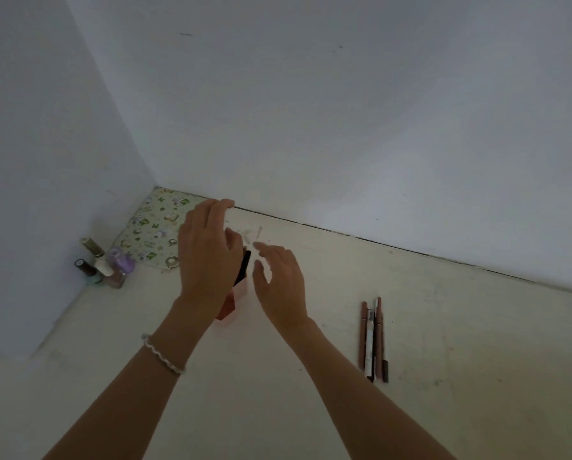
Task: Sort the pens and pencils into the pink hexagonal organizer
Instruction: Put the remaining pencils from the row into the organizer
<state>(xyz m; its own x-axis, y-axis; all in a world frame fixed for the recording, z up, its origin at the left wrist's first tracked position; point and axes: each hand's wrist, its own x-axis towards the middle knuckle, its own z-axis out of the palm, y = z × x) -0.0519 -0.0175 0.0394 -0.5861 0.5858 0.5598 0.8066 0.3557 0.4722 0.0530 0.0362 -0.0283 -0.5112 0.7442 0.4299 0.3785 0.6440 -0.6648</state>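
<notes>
Hands: two, the left hand [208, 260] and the right hand [281, 287], both over the worktop [477, 376].
Pink hexagonal organizer [234, 300]: one, mostly hidden behind the left hand.
Dark pen in the organizer [244, 265]: one can be seen; any others are hidden by the hand.
Pens and pencils lying loose [373, 340]: about four in one tight bunch; the exact count is hard to tell where they overlap.
Small bottles in the corner [107, 265]: about five, clustered together.
Patterned sheet [151, 227]: one.
Bracelet [163, 355]: one, on the left wrist.
</notes>
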